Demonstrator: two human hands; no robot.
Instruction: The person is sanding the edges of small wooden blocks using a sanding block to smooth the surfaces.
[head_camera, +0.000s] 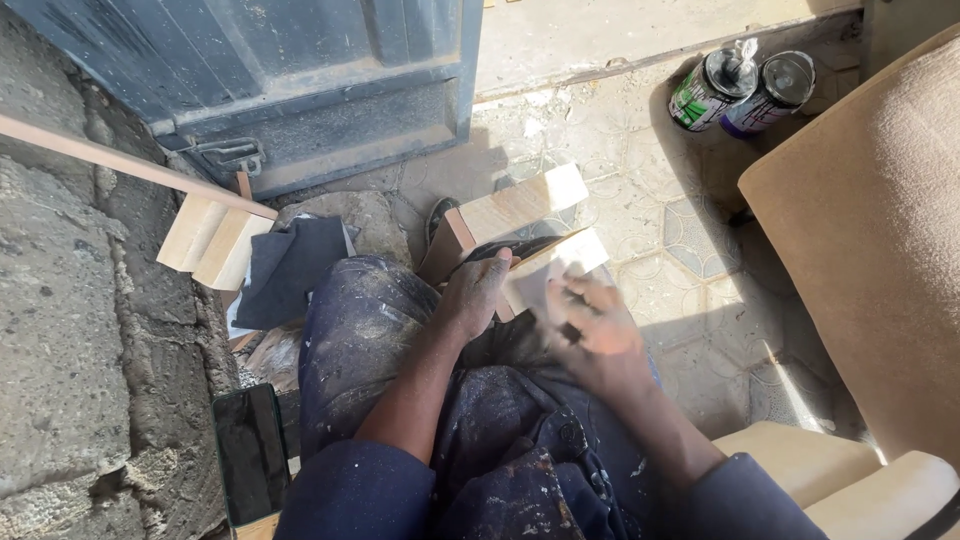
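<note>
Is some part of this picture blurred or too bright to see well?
In the head view, the right hand is blurred and sunlit; the wooden piece glares pale at its end; the left hand is sharper, in shadow.
</note>
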